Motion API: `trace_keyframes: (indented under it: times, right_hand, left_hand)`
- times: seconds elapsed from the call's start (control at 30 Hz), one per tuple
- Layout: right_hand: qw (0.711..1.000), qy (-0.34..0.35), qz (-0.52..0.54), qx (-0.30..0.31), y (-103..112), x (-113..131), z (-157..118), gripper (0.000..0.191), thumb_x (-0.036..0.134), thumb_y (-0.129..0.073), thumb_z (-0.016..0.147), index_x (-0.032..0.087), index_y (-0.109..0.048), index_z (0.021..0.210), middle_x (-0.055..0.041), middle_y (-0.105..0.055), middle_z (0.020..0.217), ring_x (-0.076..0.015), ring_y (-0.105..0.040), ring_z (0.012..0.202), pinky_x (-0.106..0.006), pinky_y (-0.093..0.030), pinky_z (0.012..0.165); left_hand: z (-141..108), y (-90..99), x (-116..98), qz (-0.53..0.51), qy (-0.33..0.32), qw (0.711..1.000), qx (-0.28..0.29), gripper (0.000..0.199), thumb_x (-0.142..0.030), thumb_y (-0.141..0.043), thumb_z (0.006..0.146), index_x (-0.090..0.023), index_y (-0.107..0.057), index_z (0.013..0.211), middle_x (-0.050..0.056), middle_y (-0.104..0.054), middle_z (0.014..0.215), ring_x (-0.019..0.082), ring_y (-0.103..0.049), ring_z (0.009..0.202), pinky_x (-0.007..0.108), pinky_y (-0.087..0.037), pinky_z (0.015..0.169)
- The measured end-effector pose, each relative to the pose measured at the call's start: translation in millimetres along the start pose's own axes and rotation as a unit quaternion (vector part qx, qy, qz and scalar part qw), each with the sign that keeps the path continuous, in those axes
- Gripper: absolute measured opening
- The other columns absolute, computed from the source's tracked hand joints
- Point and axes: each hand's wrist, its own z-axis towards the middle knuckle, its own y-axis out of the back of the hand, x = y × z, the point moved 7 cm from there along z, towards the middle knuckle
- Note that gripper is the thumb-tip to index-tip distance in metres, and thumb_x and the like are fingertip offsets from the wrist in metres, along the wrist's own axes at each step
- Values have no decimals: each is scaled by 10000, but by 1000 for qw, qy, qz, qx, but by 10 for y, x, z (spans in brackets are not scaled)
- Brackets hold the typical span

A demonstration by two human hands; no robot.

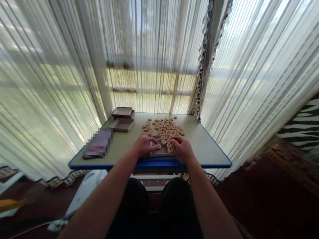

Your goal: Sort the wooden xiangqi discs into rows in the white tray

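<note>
Shallow box [154, 154], round pieces inside; my left hand [144, 145] pinches one piece [159, 147], my right hand [183, 148] narrowly curled at pieces.

The one camera rides on the seated person's head, looking forward and down between the forearms [105, 192], which, with the knees [134, 201], are nearest to it. Over there, the table [206, 147] lies within arm's reach, low in the middle of the view, with the left hand [144, 144] and right hand [183, 149] at its near edge. The lens faces the curtains [153, 43] beyond, taking in a very wide sweep. Toward the dim bottom corners it seems to catch the floor [240, 214], though blur makes that hard to judge.
</note>
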Motion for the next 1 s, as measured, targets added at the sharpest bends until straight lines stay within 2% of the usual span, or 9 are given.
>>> trace_keyframes:
  times: [0.13,0.3,0.5,0.67,0.83,1.0]
  right_hand:
    - [999,1,-39,1,7,37,-12,237,334,-507,728,187,-670,819,-26,-674,755,-154,-603,692,-258,-453,661]
    - [999,11,-44,10,-3,83,-19,222,326,-512,728,194,-669,814,-20,-676,778,-153,-600,711,-253,-449,677]
    - [998,13,-57,6,0,74,-28,229,343,-505,740,198,-668,808,-28,-674,784,-165,-597,712,-269,-440,679]
    - [999,9,-44,22,-19,47,-31,249,365,-491,752,203,-661,836,-32,-672,783,-166,-596,700,-269,-444,658]
    - [999,6,-42,22,-23,48,-32,249,371,-493,752,200,-659,825,-34,-671,780,-164,-594,698,-266,-446,659]
    - [999,-2,-53,11,-10,62,-35,239,355,-499,746,195,-662,819,-27,-670,775,-153,-592,698,-255,-443,665]
  left_hand:
    - [-3,72,32,8,25,999,-28,265,-436,-610,657,-197,-697,730,43,-566,776,187,-499,840,316,-386,805]
    - [-4,33,6,11,5,1000,0,320,-502,-638,600,-203,-698,700,46,-562,791,201,-496,862,315,-398,792]
    - [11,19,-29,10,-10,1000,25,265,-468,-630,628,-223,-706,696,43,-544,768,196,-494,832,314,-402,768]
    - [-1,2,-86,-13,-25,998,54,222,-422,-616,661,-257,-711,775,42,-559,814,195,-490,848,317,-389,794]
    - [-13,27,-88,-11,4,999,45,195,-383,-629,646,-262,-707,777,32,-585,866,213,-475,892,352,-342,849]
    - [-12,41,-99,-12,18,999,41,252,-468,-654,593,-234,-695,680,27,-585,851,216,-464,907,356,-322,857]
